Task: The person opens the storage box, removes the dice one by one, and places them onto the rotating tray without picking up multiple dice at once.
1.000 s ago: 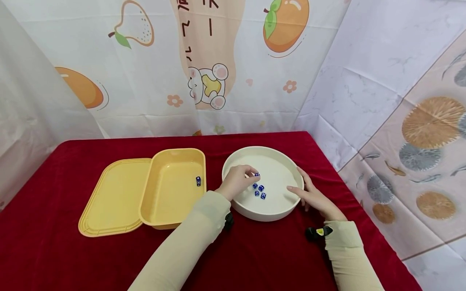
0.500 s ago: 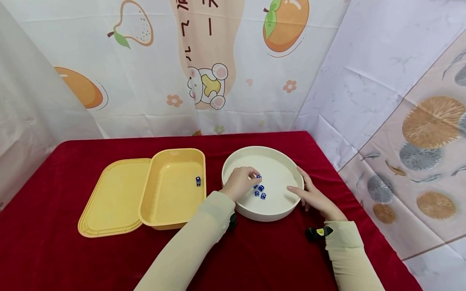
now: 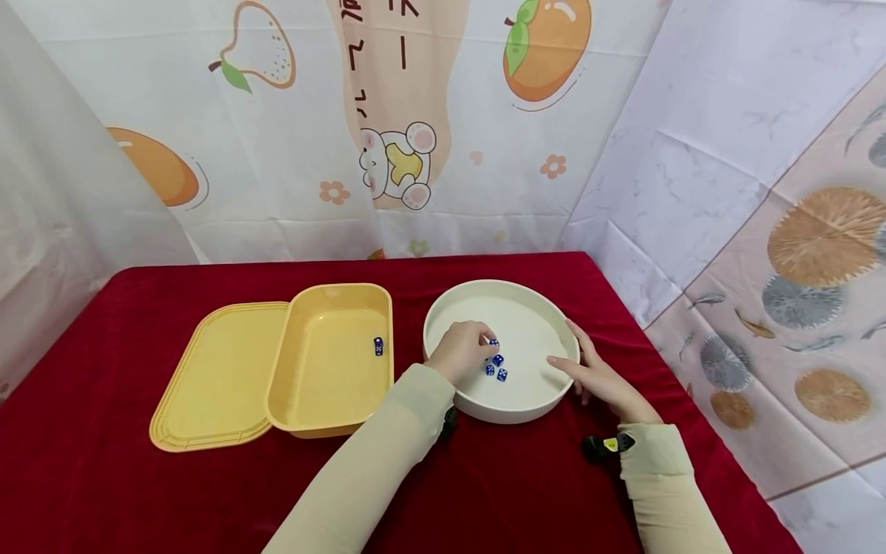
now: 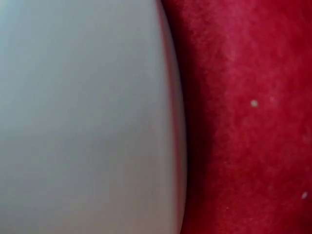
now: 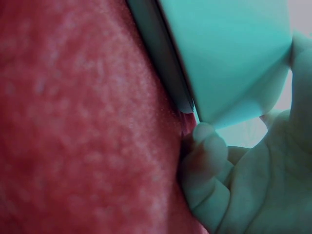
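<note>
Left hand (image 3: 465, 352) is reaching over the near-left rim into the round white tray (image 3: 547, 306), fingers curled and pinching a small blue die (image 3: 494, 343) w/ white pips at the fingertips. Three more blue dice (image 3: 497, 367) are lying just beside it on the tray floor, bunched close, approx. centre of the tray; all look like tiny cubes, deep blue, white dots. Right hand (image 3: 601, 375) is resting on the tray's right rim, thumb lying over the edge inside, fingers along the outer wall, gripping the rim. Right wrist view is showing those fingers (image 5: 207, 146) curled under the tray's edge against the red cloth (image 5: 73, 122).

Another blue die (image 3: 378, 346) is sitting alone in the yellow box (image 3: 325, 385), near its right wall. Yellow lid (image 3: 208, 377) is lying flat, tucked partly under the box's left side. Everything is standing on the bench (image 3: 104, 477), covered in red cloth. Left wrist view is showing only white tray wall (image 4: 87, 117) & cloth, blurred.
</note>
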The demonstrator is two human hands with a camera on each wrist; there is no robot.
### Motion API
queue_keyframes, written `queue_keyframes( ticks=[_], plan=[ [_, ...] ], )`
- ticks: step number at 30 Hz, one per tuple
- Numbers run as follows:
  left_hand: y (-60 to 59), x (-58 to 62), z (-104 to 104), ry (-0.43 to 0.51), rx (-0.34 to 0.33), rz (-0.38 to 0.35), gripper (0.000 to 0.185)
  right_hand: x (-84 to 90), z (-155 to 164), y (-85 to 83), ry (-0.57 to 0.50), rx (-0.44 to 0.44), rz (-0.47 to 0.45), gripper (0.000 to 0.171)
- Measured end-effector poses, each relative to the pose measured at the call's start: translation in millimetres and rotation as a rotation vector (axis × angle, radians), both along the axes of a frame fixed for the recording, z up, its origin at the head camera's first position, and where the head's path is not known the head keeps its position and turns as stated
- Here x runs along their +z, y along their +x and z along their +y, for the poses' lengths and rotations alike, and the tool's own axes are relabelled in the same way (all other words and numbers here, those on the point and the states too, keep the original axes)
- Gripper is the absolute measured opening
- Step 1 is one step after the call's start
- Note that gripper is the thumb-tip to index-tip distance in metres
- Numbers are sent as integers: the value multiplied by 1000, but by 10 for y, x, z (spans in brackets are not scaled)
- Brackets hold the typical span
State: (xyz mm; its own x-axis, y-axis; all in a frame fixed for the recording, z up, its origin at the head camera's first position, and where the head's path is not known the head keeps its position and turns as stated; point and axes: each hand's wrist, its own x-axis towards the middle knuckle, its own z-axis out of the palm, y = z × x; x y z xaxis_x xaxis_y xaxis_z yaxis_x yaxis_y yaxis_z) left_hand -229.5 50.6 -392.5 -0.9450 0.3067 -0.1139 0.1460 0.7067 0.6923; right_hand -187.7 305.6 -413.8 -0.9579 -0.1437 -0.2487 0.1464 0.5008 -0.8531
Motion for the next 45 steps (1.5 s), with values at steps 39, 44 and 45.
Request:
queue_keyframes(
  ticks=[39,44,45],
  plan=[
    [-30,-76,-18,-19,52,-9,20,-5,7,-1,1,-3,-2,93],
    [-14,-67,-31,11,60,2,19,-8,6,-3,5,0,1,93],
    [-10,-66,-35,20,63,6,19,-7,4,-4,5,1,1,92]
  ],
)
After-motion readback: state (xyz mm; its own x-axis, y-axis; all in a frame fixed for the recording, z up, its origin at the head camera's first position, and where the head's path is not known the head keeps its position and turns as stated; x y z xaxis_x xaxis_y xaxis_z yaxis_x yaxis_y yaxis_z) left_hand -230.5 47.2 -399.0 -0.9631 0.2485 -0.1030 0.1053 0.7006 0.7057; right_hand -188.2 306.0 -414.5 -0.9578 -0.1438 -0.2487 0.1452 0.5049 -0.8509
